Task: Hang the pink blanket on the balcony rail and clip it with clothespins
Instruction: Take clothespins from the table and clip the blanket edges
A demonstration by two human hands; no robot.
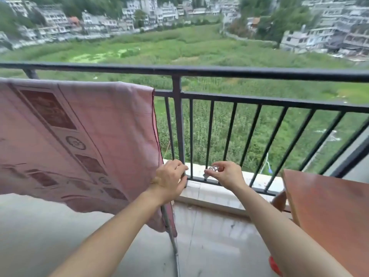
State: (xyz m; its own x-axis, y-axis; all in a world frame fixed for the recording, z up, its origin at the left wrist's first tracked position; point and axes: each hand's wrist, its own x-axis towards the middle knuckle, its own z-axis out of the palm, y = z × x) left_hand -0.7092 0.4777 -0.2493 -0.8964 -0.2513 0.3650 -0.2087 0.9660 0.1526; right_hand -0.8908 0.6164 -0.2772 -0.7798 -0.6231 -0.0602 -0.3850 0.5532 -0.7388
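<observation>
Hanging at the left of the balcony, the pink blanket (79, 136) falls from a fold just below the top bar of the balcony rail (239, 71). Its left side runs out of the picture, and the cloth hides whatever carries it, so I cannot say whether it lies on the rail's lower bar or on something in front. A thin metal pole (169, 232) comes out from under the blanket's lower right corner and slants down to the floor (209, 246).

Low by the rail's foot, a small clear clip (212, 168) glints; it is too blurred to make out its shape. To the right, a reddish-brown counter (329, 206) is cut off by the picture's edge, and a red thing (274, 263) peeks out below it, mostly behind the forearm.

The left hand (169, 180) reaches forward past the blanket's right edge, fingers curled close against the rail's thick post; whether they grip anything I cannot tell. The right hand (229, 174) is stretched out beside it, near but apart, thumb and fingertips pinching the clip in front of the thin bars.
</observation>
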